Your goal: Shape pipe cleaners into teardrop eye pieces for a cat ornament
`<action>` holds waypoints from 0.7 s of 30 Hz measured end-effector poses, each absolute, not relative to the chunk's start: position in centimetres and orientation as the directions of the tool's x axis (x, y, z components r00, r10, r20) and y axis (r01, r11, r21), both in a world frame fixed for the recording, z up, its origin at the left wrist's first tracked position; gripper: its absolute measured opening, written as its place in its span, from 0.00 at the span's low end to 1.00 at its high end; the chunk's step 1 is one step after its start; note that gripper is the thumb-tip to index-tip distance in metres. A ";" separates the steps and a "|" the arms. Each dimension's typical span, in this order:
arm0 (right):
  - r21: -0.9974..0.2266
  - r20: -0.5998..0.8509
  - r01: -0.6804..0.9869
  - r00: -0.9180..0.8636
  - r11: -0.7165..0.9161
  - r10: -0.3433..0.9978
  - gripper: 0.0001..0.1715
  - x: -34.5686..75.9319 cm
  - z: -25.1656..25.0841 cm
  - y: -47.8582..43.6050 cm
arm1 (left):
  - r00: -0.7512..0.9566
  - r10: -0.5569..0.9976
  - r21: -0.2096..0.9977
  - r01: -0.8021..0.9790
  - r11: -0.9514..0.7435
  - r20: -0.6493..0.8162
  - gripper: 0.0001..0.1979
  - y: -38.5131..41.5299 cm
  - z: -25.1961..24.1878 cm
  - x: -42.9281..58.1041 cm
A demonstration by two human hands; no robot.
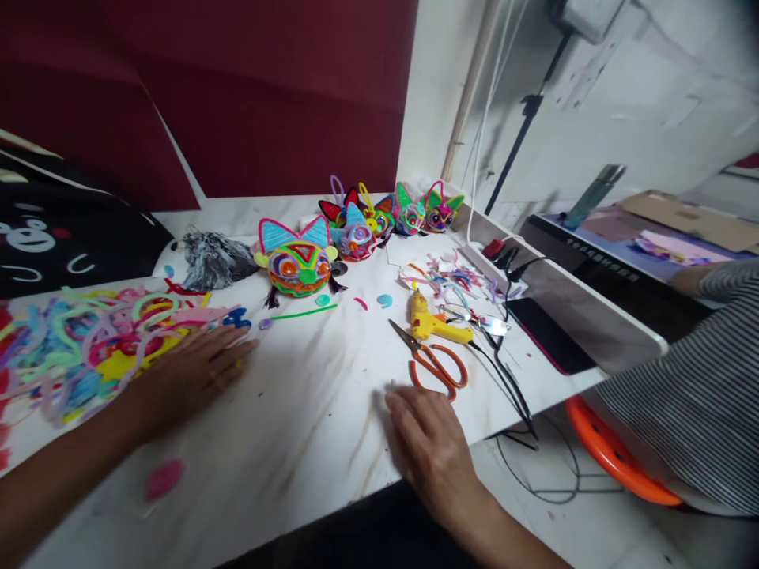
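Bottle (594,197) stands aside, left hand (195,370) outspread by trimmings (122,362), right hand (432,442) curled, grip unclear.

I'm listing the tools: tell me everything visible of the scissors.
The scissors have orange loop handles and pointed, dark, metal-looking blades, apparently closed. They lie on the white table, beside the yellow glue gun, blades pointing leftward and away from the person. The right hand is near the handles; contact is unclear.

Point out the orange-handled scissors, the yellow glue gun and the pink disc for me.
Orange-handled scissors (437,369): head view, on the handles.
Yellow glue gun (425,325): head view, on its body.
Pink disc (164,479): head view, on its blurred middle.
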State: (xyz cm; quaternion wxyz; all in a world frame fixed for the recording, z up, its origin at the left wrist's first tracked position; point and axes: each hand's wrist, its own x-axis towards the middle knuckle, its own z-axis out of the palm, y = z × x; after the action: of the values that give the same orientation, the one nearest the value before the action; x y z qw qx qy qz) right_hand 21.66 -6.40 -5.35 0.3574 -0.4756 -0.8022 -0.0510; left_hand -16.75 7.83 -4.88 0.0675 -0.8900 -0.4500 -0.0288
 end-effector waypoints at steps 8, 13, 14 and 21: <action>-0.133 0.539 0.834 -0.393 0.536 0.745 0.21 19.7 -5.6 -5.6 | 0.683 0.634 0.035 0.670 -0.742 0.362 0.18 4.8 -2.2 -9.4; -0.180 0.554 0.764 -0.441 0.619 0.706 0.20 19.3 -5.6 -5.8 | 0.722 0.582 0.076 0.602 -0.795 0.374 0.17 8.1 -1.8 -2.2; -0.193 0.569 0.755 -0.434 0.627 0.698 0.19 19.3 -5.6 -5.8 | 0.733 0.573 0.065 0.594 -0.802 0.366 0.18 9.3 -2.1 -0.9; -0.281 0.632 0.696 -0.385 0.661 0.673 0.19 19.6 -6.1 -5.4 | 0.748 0.581 -0.067 0.629 -0.774 0.321 0.20 16.1 -4.4 5.9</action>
State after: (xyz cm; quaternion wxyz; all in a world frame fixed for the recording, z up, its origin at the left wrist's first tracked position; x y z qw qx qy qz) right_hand 19.56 -5.37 -6.06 0.3722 -0.4113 -0.8319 -0.0154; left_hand 5.94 16.07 -4.39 0.0855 -0.9311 -0.3249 -0.1425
